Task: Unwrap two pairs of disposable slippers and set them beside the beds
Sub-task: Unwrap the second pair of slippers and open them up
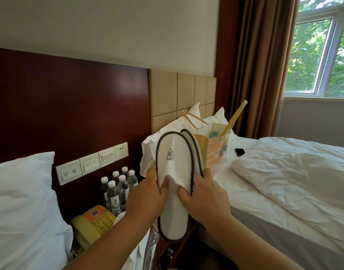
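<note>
I hold a pair of white disposable slippers (174,168) with dark grey trim upright in front of me, one behind the other, toes up. My left hand (147,193) grips the front slipper's left edge with the thumb inside its upper. My right hand (204,193) grips the right side, thumb on the sole, fingers reaching the rear slipper (194,147). A clear plastic wrapper (152,248) lies below my left forearm. The left bed's pillow (23,201) and the right bed (284,188) flank me.
The nightstand between the beds carries several water bottles (117,190) and a yellow telephone (93,223). An orange paper bag (216,151) with handles and a small black object (240,152) rest on the right bed. A switch panel (91,163) is on the headboard; curtain and window at right.
</note>
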{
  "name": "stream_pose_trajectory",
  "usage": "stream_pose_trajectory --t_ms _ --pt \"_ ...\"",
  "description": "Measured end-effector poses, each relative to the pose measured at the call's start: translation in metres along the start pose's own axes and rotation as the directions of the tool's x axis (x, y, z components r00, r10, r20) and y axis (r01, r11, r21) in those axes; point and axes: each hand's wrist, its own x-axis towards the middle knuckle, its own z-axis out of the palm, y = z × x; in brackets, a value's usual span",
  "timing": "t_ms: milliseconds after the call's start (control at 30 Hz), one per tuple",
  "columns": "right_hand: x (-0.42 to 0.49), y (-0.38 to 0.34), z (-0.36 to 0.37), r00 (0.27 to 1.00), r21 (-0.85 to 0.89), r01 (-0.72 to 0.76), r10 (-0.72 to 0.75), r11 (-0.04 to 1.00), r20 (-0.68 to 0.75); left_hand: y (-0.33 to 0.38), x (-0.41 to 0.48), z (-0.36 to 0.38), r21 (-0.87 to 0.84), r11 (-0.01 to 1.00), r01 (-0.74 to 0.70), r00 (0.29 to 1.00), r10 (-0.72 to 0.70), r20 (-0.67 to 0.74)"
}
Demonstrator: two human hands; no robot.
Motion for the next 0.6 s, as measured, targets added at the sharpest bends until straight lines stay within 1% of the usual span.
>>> stream_pose_trajectory --t_ms 33,100,167,300,400,500,600 --pt "0.003 0.000 0.000 0.999 -0.044 -0.033 0.035 0.998 0.037 0.001 0.001 0.001 0.043 0.998 -0.045 0.999 0.046 -0.018" --pt "0.010 0.002 -0.002 0.990 -0.116 -0.069 0.082 0.991 0.111 0.005 0.002 0.002 0.131 0.984 -0.120 0.993 0.121 0.001" --pt "0.019 0.006 -0.006 0.981 -0.112 -0.074 0.092 0.991 0.171 0.007 0.001 0.004 0.179 0.971 -0.161 0.987 0.157 0.034" --pt "0.026 0.023 -0.013 0.987 0.032 -0.054 0.049 0.998 0.150 -0.003 0.008 -0.007 0.115 0.987 -0.115 0.993 0.116 0.000" --pt "0.030 0.035 -0.016 0.983 0.115 -0.011 -0.011 0.993 0.185 -0.013 0.010 -0.016 0.114 0.982 -0.148 0.989 0.148 0.013" --pt "0.034 0.040 -0.016 0.978 0.226 -0.034 -0.014 0.974 0.207 -0.019 0.014 -0.014 0.131 0.972 -0.195 0.981 0.196 0.005" --pt "0.031 0.035 -0.014 0.974 0.318 -0.093 0.020 0.944 0.225 -0.021 0.015 -0.010 0.128 0.981 -0.146 0.989 0.145 0.019"
